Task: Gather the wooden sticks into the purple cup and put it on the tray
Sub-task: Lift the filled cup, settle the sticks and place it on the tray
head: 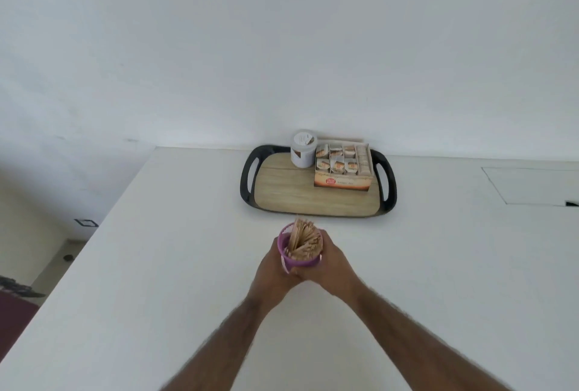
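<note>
A purple cup (301, 260) packed with wooden sticks (305, 239) is held between both hands over the white table, just short of the tray's near edge. My left hand (272, 271) wraps its left side and my right hand (336, 267) its right side, fingers meeting under the cup. The tray (282, 190), black-rimmed with a wood-look floor, lies farther back against the wall; its front left part is bare.
On the tray stand a white round tub (302, 148) at the back and a cardboard box of sachets (343, 166) at the back right. The white table's (156, 265) left edge drops to the floor. A cut-out panel (532, 185) sits at the right.
</note>
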`<action>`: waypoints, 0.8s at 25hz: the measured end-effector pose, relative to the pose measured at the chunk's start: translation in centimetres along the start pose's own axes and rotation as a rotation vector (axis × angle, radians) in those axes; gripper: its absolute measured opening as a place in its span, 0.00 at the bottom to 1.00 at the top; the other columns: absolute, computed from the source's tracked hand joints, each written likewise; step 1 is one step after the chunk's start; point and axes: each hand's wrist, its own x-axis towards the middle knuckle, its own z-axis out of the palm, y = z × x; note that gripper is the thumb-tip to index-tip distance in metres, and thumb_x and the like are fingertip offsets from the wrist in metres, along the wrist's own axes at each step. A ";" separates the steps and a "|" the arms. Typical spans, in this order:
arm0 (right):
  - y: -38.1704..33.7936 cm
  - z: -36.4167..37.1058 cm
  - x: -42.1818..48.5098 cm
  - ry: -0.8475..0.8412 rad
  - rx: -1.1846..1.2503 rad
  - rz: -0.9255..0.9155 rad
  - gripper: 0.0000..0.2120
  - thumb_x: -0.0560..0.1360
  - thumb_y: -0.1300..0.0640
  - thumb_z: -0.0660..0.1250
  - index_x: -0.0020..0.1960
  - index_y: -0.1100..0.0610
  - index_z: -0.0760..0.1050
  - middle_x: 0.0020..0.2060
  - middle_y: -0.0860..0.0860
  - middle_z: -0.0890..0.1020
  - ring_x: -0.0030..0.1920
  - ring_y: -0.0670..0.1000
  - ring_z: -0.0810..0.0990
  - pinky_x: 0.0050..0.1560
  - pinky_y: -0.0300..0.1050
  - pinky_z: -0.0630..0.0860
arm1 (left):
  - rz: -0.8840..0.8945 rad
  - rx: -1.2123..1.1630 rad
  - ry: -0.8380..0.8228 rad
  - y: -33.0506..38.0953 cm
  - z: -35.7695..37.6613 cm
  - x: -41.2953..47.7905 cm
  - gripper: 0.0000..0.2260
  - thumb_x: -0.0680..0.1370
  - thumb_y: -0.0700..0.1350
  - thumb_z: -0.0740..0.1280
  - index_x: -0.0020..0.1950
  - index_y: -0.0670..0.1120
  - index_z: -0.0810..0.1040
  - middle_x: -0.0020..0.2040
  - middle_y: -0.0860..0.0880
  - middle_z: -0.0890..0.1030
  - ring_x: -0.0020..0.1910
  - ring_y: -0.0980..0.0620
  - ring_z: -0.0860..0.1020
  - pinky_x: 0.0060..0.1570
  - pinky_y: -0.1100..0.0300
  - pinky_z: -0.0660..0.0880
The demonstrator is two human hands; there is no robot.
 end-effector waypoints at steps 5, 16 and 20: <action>-0.7 -1.0 -0.1 0.030 -0.037 -0.018 0.39 0.59 0.49 0.85 0.65 0.42 0.71 0.55 0.38 0.82 0.56 0.37 0.80 0.54 0.37 0.80 | 0.026 -0.024 -0.007 1.2 0.3 0.4 0.32 0.68 0.34 0.80 0.66 0.53 0.74 0.56 0.58 0.82 0.56 0.66 0.80 0.49 0.72 0.76; 0.9 -1.8 -0.1 0.092 -0.014 -0.015 0.41 0.58 0.46 0.85 0.66 0.45 0.71 0.57 0.40 0.81 0.58 0.44 0.81 0.53 0.40 0.82 | -0.012 0.079 -0.100 0.0 0.3 0.9 0.42 0.66 0.50 0.83 0.74 0.64 0.65 0.69 0.67 0.73 0.68 0.64 0.72 0.60 0.69 0.73; 1.4 -2.1 -0.3 0.049 -0.006 -0.011 0.39 0.58 0.47 0.86 0.65 0.45 0.72 0.56 0.42 0.82 0.57 0.45 0.81 0.52 0.39 0.81 | -0.036 0.136 -0.129 -0.9 -0.5 0.8 0.48 0.63 0.59 0.83 0.77 0.64 0.60 0.75 0.62 0.69 0.73 0.59 0.69 0.70 0.58 0.71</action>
